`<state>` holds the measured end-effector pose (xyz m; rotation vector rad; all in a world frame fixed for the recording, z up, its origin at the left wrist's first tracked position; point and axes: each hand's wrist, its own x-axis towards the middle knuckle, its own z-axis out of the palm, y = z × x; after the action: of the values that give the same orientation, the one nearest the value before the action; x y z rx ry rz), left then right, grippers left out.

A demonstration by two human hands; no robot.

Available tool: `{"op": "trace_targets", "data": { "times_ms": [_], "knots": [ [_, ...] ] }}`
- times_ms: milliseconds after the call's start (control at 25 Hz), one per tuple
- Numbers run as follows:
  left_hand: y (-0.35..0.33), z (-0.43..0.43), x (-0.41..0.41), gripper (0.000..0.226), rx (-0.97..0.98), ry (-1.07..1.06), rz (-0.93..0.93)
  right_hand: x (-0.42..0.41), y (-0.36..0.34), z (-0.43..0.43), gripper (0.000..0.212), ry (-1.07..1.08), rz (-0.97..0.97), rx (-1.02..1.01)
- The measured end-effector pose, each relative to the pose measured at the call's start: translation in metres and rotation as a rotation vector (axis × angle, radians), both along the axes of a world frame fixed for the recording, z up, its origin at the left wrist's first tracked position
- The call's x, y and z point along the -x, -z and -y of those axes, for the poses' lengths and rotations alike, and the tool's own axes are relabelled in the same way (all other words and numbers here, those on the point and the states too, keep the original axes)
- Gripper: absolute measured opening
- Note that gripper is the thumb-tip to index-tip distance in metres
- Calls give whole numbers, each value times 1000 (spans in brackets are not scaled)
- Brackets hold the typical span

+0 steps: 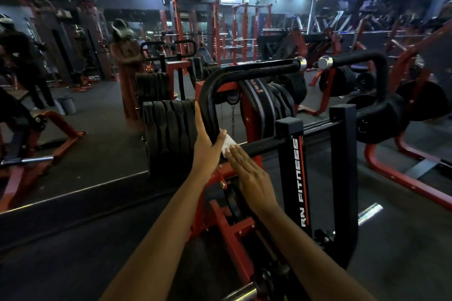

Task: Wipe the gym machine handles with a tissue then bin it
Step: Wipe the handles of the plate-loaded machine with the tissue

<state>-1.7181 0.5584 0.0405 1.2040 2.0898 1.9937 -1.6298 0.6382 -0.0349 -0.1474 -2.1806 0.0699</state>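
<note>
The black left handle (244, 68) of the red and black machine curves up from a horizontal black bar (264, 145). My left hand (206, 144) grips the upright part of this handle near its base, thumb wrapped round it. A small white tissue (227, 145) lies against the handle's base beside that thumb. My right hand (252, 178) presses on the tissue with straight fingers. The right handle (362, 56), black with a chrome end cap, stands apart to the right, untouched.
Stacked black weight plates (171, 134) sit just left of the handle. A black post marked "RN FITNESS" (296, 173) rises right of my right hand. A wall mirror (73, 80) fills the left side and reflects a grey bucket (67, 105). Red racks stand behind.
</note>
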Motion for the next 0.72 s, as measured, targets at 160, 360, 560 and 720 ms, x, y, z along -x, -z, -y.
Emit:
{"op": "trace_targets", "data": {
  "times_ms": [160, 360, 560, 720],
  "knots": [
    [-3, -2, -5, 78, 26, -10, -39, -24, 1, -51, 77, 55, 71, -36],
    [-3, 1, -6, 80, 72, -23, -45, -22, -7, -53, 76, 202, 7, 210],
    [3, 2, 1, 85, 42, -5, -52, 2, -4, -10, 78, 86, 74, 19],
    [4, 2, -4, 85, 30, -81, -146, -24, -10, -60, 73, 177, 81, 115]
  ]
}}
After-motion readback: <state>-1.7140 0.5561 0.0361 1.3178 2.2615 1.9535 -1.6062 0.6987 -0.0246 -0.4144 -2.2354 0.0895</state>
